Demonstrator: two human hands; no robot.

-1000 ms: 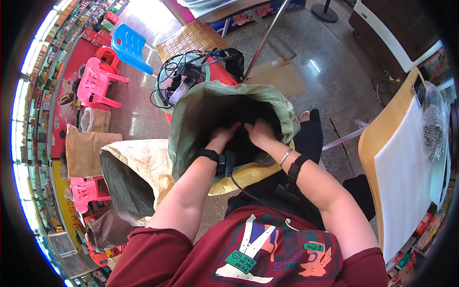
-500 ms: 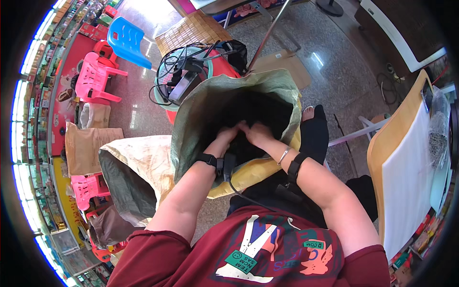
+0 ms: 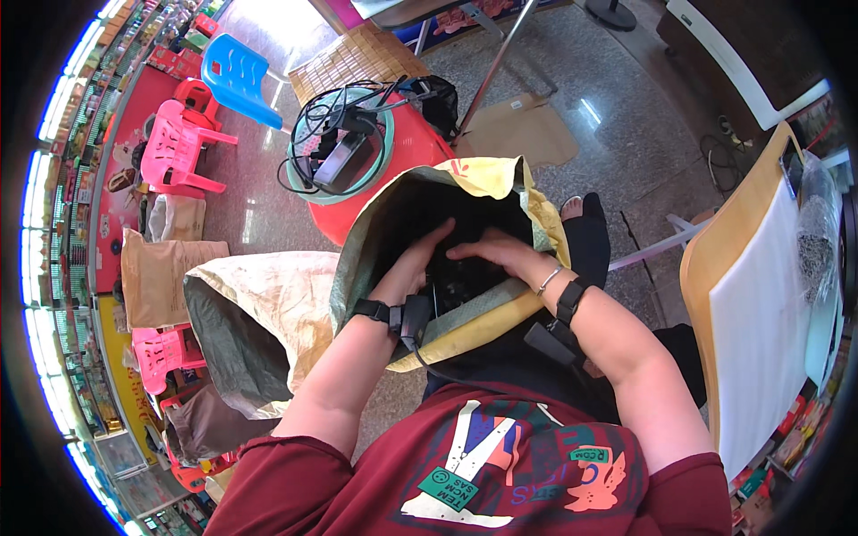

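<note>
Now both hands, left hand (image 3: 416, 259) and right hand (image 3: 496, 253), inside woven sack (image 3: 500, 183); fingers' grip unclear.

1 head-worn fisheye looks steeply down, close over the lap.

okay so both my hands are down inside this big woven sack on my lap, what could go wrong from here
The sack rests on your lap with its mouth propped open only by your left hand and right hand; it may slump or slide off. The contents are dark and hard to see, so you are working mostly by feel. The strapped device on your left wrist trails a cable over the sack's rim, which could snag.
</note>
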